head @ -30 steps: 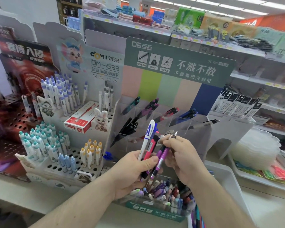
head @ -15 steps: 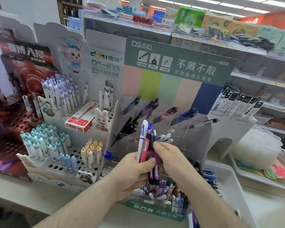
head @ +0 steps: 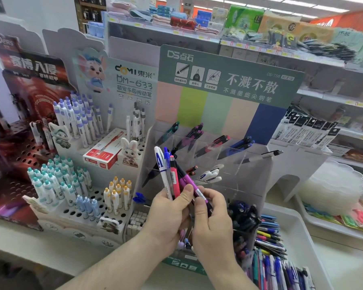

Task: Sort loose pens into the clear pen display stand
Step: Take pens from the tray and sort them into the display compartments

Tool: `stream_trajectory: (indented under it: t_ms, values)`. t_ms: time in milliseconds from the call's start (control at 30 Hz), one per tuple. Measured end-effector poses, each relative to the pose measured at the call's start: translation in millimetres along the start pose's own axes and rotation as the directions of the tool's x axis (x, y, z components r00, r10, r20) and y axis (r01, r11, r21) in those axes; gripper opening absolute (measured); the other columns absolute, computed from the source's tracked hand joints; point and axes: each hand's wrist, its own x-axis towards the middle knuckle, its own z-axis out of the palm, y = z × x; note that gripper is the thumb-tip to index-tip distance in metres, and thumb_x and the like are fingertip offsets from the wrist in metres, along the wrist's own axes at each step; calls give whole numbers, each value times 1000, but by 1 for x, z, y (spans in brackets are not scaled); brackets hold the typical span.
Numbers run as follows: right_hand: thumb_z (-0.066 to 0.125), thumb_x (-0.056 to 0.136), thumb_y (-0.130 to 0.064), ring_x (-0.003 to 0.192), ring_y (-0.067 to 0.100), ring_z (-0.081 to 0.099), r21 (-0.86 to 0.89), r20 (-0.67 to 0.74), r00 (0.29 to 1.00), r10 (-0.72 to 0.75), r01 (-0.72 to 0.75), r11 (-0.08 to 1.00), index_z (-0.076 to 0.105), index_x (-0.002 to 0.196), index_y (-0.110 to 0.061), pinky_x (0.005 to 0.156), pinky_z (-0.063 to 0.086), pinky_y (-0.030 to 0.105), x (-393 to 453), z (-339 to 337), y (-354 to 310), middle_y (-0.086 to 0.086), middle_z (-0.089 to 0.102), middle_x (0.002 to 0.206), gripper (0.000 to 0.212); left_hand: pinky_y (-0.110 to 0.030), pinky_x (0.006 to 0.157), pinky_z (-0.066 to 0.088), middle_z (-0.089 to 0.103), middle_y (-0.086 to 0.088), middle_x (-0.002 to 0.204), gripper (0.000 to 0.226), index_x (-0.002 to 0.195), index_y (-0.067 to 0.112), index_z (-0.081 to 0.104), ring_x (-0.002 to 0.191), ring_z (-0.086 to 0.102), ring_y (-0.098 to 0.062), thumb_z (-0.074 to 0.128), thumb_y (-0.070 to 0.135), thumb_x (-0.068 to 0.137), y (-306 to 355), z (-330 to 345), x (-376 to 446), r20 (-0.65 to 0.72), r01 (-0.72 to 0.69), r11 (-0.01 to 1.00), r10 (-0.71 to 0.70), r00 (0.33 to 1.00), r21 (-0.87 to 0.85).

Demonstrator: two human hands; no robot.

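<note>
My left hand grips a bunch of pens: a white one with a blue letter, a blue one, a pink one and dark purple ones, tips fanned upward. My right hand pinches one purple pen of the bunch near its silver ring. Both hands are in front of the clear pen display stand, whose slanted compartments hold teal, purple, red, blue and white pens. The stand's lower front bin is mostly hidden behind my hands.
A white tray at the lower right holds several loose pens. To the left stands a white peg display full of capped pens, with a red box on it. Store shelves rise behind; a stack of clear plastic dishes sits at the right.
My hands dropped a little lower in front of the stand. My right hand shifted from the upper end of a purple pen to pinching it lower, beside my left thumb.
</note>
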Motion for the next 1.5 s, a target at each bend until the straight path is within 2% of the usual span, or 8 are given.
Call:
stream_trajectory:
  t_ms: [167, 433, 633, 800, 967, 1100, 1333, 1500]
  values:
    - [45, 101, -28, 45, 7, 40, -48, 158, 986, -49, 57, 997, 60, 106, -39, 45, 32, 20, 10, -20, 1, -9, 54, 56, 19, -19, 33, 24, 42, -2, 58, 32, 97, 8, 63, 37, 26, -7, 64, 34, 78, 13, -8, 16, -111, -44, 999, 46, 993, 20]
    - [46, 102, -30, 52, 13, 36, -10, 390, 914, 110, -115, 993, 68, 104, -31, 50, 29, 28, 29, -52, -2, -9, 45, 55, 23, -13, 31, 22, 71, -4, 82, 28, 91, 13, 63, 35, 42, -4, 54, 38, 82, 37, -14, 27, -11, 55, 958, -61, 998, -280]
    - [49, 102, -14, 45, 10, 26, 263, 366, 847, 386, -492, 830, 66, 106, -7, 39, 23, 19, 41, -54, -9, -1, 38, 57, 19, -14, 34, 19, 69, -4, 82, 27, 68, 11, 68, 38, 47, -8, 54, 29, 82, 33, -12, 17, 60, 136, 892, -122, 991, -431]
    - [44, 105, -20, 43, 9, 26, 441, 247, 851, 463, -525, 728, 57, 94, -6, 41, 17, 21, 43, -42, -12, 1, 39, 57, 22, -13, 34, 22, 68, -5, 84, 32, 64, 11, 72, 43, 52, -9, 52, 25, 84, 33, -9, 13, 109, 147, 890, -110, 988, -431]
    - [46, 103, -47, 42, 11, 22, 435, 175, 799, 575, -586, 683, 56, 90, -11, 40, 20, 24, 52, -27, -15, -3, 35, 54, 39, -14, 33, 31, 70, -5, 92, 35, 72, 11, 75, 51, 58, -11, 96, 28, 51, 29, -14, 13, 245, 155, 896, -53, 968, -417]
    - [54, 101, -38, 43, 10, 41, 423, 94, 807, 583, -562, 710, 63, 95, -10, 40, 34, 20, 58, -22, -17, 0, 50, 62, 30, -15, 33, 30, 71, -7, 93, 44, 71, 10, 73, 53, 58, -13, 101, 23, 40, 30, -19, 10, 266, 181, 921, -89, 960, -346]
    - [56, 100, -14, 42, 9, 44, 525, 110, 850, 515, -490, 696, 55, 88, -8, 37, 39, 16, 79, -25, -36, 5, 56, 66, 14, -15, 31, 25, 73, -10, 95, 18, 87, 8, 70, 49, 56, -10, 59, 17, 78, 41, -24, 12, 46, 108, 971, -100, 994, -211]
    - [59, 97, -9, 40, 11, 49, 355, -257, 956, 140, -42, 934, 51, 82, -15, 40, 44, 23, 122, -33, -68, 6, 58, 69, 18, -16, 33, 23, 73, -9, 90, 20, 94, 10, 67, 47, 52, -10, 62, 17, 76, 49, -44, 21, -43, 56, 998, -58, 997, -42]
